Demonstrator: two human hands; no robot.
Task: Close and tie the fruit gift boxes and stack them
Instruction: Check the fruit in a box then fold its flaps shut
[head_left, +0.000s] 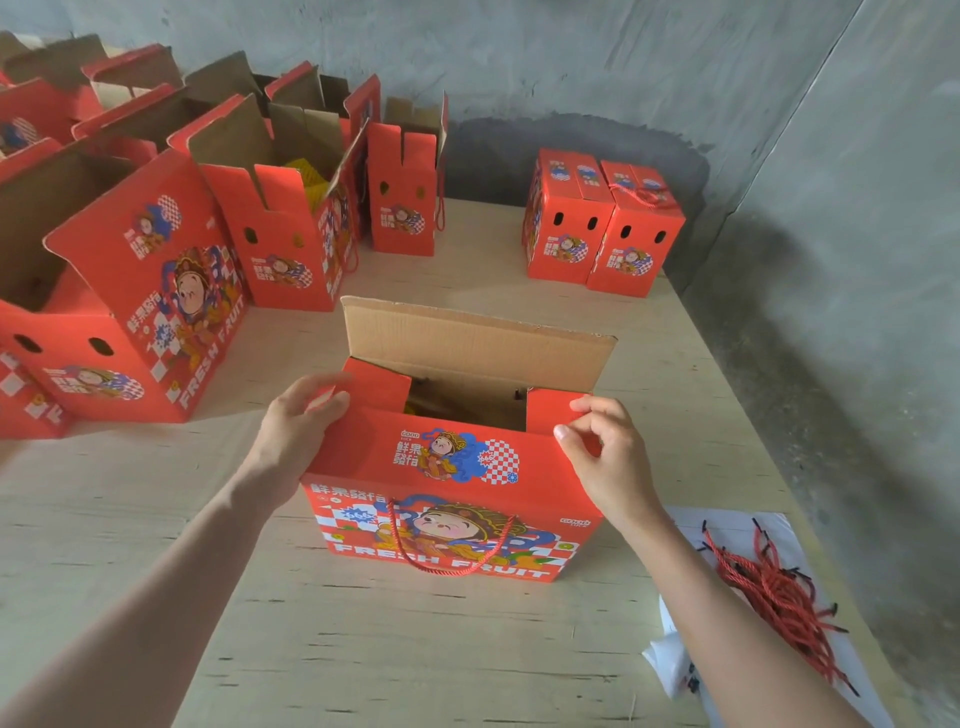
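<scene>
A red fruit gift box (452, 499) stands open in front of me on the wooden table (415, 649), its brown far flap upright and a red rope handle hanging on its near face. My left hand (298, 431) grips the near flap at its left tab. My right hand (605, 452) pinches the right tab of the same flap. Two closed boxes (602, 228) stand side by side at the far right, one with a red cord on top.
Several open red boxes (156, 260) crowd the left and back of the table. A pile of red cords (774, 587) lies on white paper at the right edge. Grey walls close in behind and to the right.
</scene>
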